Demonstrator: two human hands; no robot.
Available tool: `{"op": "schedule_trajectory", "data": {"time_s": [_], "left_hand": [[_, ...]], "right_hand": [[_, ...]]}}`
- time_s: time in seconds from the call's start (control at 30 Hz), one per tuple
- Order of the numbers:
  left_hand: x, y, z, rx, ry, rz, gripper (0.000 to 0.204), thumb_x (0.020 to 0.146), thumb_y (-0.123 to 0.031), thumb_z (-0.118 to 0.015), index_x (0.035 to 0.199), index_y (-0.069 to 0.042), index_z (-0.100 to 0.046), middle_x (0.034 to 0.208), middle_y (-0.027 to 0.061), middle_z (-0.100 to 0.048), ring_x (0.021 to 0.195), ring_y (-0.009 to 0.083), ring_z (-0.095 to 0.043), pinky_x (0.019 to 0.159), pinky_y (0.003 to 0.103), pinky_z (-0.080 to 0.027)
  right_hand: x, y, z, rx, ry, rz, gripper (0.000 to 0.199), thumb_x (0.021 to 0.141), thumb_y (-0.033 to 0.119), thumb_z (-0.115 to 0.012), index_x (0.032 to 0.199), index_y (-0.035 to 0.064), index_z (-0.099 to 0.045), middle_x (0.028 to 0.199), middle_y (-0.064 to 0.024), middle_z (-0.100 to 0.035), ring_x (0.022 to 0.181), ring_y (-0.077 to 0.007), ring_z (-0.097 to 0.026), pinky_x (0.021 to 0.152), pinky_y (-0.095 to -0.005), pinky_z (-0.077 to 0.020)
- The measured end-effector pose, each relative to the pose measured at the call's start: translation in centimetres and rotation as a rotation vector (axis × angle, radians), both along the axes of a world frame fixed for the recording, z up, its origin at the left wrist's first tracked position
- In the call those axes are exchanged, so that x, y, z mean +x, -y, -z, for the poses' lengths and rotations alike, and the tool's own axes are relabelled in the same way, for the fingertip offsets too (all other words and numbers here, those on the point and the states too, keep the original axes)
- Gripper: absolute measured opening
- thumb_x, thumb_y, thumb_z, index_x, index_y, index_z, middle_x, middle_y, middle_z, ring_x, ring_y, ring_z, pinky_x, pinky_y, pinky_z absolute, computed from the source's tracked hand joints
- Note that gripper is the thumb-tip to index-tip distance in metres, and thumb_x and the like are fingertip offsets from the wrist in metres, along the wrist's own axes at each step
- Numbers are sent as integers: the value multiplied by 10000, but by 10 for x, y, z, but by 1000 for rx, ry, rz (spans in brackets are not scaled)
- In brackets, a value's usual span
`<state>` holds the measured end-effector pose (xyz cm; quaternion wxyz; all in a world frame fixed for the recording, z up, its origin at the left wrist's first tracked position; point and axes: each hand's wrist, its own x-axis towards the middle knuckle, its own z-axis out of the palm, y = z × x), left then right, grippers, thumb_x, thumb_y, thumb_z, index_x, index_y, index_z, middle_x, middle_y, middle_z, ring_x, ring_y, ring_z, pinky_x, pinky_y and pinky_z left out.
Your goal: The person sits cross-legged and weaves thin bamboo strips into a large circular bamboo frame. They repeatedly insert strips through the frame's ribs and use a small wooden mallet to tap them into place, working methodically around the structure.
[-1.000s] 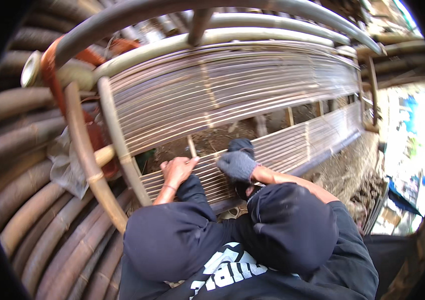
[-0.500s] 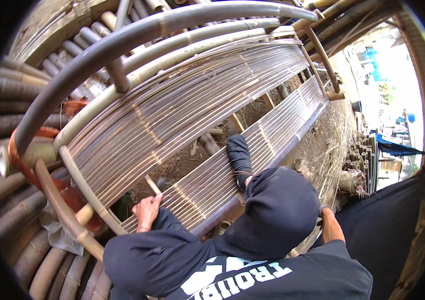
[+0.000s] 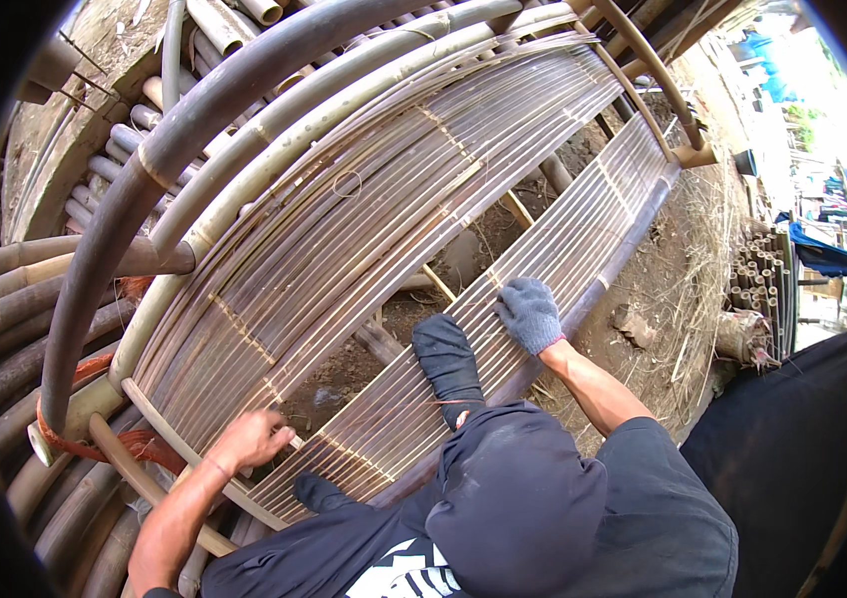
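Both hands are resting on a slatted bamboo panel (image 3: 583, 239) that is lying across the ground in front of the person: the bare left hand (image 3: 249, 440) is curling its fingers loosely over the near-left corner of the slats, close to a cross pole (image 3: 135, 468), though I cannot tell whether it is truly gripping a slat or only pressing on it, while the right hand (image 3: 530, 314), wearing a grey knitted glove, is lying flat and spread, palm down, on the slats farther up, holding nothing. The panel's long axis is running from lower left to upper right, away from the body, so the right hand is sitting nearer its middle and the left nearer its end. A dark-socked foot (image 3: 448, 364) is pressing on the slats between the two hands, and a second foot (image 3: 319, 490) is showing at the near edge. A larger curved bamboo panel (image 3: 364, 209) is lying just beyond, with thick bent poles (image 3: 184, 140) arching over it. No packages or labels are showing; a blue tarpaulin (image 3: 827, 254) is hanging at the far right, beside stacked cut bamboo ends (image 3: 757, 284)
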<state>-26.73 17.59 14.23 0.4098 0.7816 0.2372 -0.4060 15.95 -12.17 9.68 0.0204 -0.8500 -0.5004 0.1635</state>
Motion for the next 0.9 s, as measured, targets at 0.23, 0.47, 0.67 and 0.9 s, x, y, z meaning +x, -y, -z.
{"op": "schedule_trajectory", "data": {"time_s": [0.23, 0.47, 0.67, 0.9], "left_hand": [[232, 85, 22, 30, 847, -53, 548, 839, -156, -728, 1346, -50, -549, 1349, 180, -565, 1256, 335, -549, 1062, 407, -466], [298, 162, 69, 69, 787, -728, 186, 863, -65, -586, 1026, -18, -663, 984, 206, -686, 861, 347, -686, 784, 428, -566], [252, 128, 127, 26, 341, -799, 329, 827, -39, -507, 1125, 41, -620, 1200, 308, -603, 1126, 472, -580, 994, 485, -462], [296, 128, 162, -252, 231, -826, 507, 805, -139, -539, 1266, 72, -547, 1285, 355, -558, 1219, 485, -528, 1033, 445, -421]], "right_hand": [[11, -28, -34, -442, -482, 165, 320, 929, 315, -564, 958, 14, -667, 918, -224, -704, 724, -377, -700, 647, -466, -563], [109, -25, -136, -111, -775, 379, 348, 959, 354, -654, 1133, 56, -701, 920, -75, -721, 717, -170, -668, 636, -365, -584], [138, -87, -40, -83, 195, 28, 152, 852, 169, -647, 743, 83, -710, 784, -125, -681, 677, -230, -671, 608, -395, -550], [39, -129, 89, -511, -495, -384, 299, 855, 254, -595, 996, 36, -744, 1056, -205, -717, 980, -347, -700, 840, -439, -541]]}}
